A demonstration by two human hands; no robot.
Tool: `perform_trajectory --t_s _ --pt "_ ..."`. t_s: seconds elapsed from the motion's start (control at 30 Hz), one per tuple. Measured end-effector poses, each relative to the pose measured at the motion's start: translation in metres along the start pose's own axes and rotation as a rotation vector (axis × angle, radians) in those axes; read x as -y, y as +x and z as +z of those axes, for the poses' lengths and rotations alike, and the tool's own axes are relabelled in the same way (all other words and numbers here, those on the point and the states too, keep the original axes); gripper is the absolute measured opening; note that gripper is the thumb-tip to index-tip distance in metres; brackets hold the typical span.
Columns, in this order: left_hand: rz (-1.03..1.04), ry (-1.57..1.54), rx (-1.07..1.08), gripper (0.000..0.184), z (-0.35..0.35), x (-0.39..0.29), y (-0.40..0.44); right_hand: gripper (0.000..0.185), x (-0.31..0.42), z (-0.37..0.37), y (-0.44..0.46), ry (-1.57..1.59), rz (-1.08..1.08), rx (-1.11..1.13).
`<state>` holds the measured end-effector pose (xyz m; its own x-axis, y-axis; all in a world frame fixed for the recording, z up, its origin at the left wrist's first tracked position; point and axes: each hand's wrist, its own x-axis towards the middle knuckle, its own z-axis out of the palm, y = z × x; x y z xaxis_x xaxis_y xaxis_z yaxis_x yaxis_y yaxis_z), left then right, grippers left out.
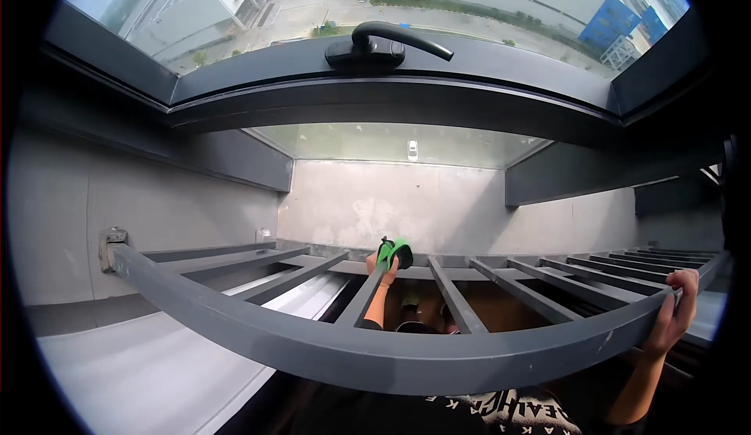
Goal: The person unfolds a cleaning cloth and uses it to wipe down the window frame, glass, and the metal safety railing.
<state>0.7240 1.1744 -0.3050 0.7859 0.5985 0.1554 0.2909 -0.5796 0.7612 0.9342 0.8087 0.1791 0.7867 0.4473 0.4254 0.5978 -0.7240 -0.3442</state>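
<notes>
Low in the middle of the head view, my left hand (385,267) is closed round a green cloth (397,252), which lies against a vertical bar (366,298) of a grey metal railing. A dark patch shows at the cloth's edges. At the right, my right hand (679,310) grips the thick top rail (438,357), with its fingers wrapped over the far edge. The left forearm is partly hidden behind the bars.
Beyond the railing is a pale sill (352,200). Above it stands a dark window frame (258,83) with a black handle (391,40). Buildings and a road show through the glass. A metal bracket (113,251) holds the railing's left end.
</notes>
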Motion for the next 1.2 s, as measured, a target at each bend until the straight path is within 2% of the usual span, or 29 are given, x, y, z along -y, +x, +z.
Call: perform_trajectory --t_s 0.07,0.2,0.23,0.33,0.37,0.4,0.43,0.5,0.57,0.6,0.67,0.73,0.8,0.97,1.0,1.07,1.1,1.13,1.17,1.2 --pt "-0.007 -0.058 0.012 0.016 -0.012 -0.017 0.005 0.030 0.003 0.001 0.003 0.015 -0.023 -0.011" --pt "-0.367 -0.355 0.160 0.019 -0.042 -0.052 0.006 0.027 0.005 0.003 0.003 0.031 -0.075 -0.067" --pt "-0.382 -0.428 0.145 0.019 -0.053 -0.069 0.007 0.027 0.007 0.004 0.003 0.027 -0.090 -0.079" --pt "-0.355 -0.419 -0.171 0.017 -0.092 -0.145 0.016 0.027 0.014 0.003 0.007 0.009 -0.141 -0.124" --pt "-0.274 -0.322 -0.189 0.019 -0.107 -0.160 0.019 0.026 0.016 0.002 0.008 0.013 -0.165 -0.143" --pt "-0.345 -0.257 -0.175 0.019 -0.113 -0.159 0.021 0.025 0.016 0.003 0.009 0.018 -0.186 -0.159" --pt "-0.345 -0.230 -0.284 0.018 -0.117 -0.162 0.025 0.025 0.017 0.002 0.010 0.025 -0.201 -0.174" --pt "-0.219 -0.217 -0.454 0.015 -0.134 -0.177 0.027 0.025 0.018 0.001 0.010 0.036 -0.227 -0.200" --pt "0.020 -0.072 -0.524 0.010 -0.179 -0.238 0.039 0.025 0.017 0.001 0.008 0.053 -0.220 -0.220" --pt "-0.073 -0.210 -0.535 0.010 -0.191 -0.251 0.044 0.025 0.016 0.002 0.008 0.060 -0.219 -0.230" --pt "0.000 -0.170 -0.623 0.009 -0.199 -0.279 0.053 0.026 0.015 0.003 0.008 0.048 -0.218 -0.248" --pt "-0.025 -0.198 -0.633 0.009 -0.191 -0.259 0.048 0.027 0.015 0.004 0.009 0.038 -0.212 -0.248" --pt "0.224 0.279 -0.599 0.011 -0.173 -0.202 0.035 0.026 0.017 0.004 0.009 0.033 -0.204 -0.224" --pt "-0.296 -0.496 -0.327 0.021 -0.135 -0.184 0.011 0.025 0.017 0.002 0.016 -0.002 -0.207 -0.156" --pt "-0.292 -0.443 -0.312 0.019 -0.117 -0.159 0.008 0.025 0.016 0.002 0.017 -0.006 -0.218 -0.154" --pt "-0.100 -0.046 -0.315 0.016 -0.072 -0.084 -0.007 0.024 0.015 0.001 0.018 -0.019 -0.214 -0.132" --pt "-0.042 0.055 -0.324 0.015 -0.049 -0.057 -0.011 0.023 0.016 0.001 0.019 -0.025 -0.201 -0.119" --pt "-0.108 0.115 -0.195 0.016 -0.028 -0.036 -0.014 0.024 0.018 0.000 0.021 -0.036 -0.198 -0.103" --pt "-0.224 0.017 -0.237 0.017 -0.005 -0.024 -0.013 0.024 0.018 0.000 0.022 -0.040 -0.194 -0.093" --pt "-0.184 0.012 -0.238 0.019 0.007 -0.011 -0.014 0.024 0.018 0.001 0.021 -0.036 -0.191 -0.084"
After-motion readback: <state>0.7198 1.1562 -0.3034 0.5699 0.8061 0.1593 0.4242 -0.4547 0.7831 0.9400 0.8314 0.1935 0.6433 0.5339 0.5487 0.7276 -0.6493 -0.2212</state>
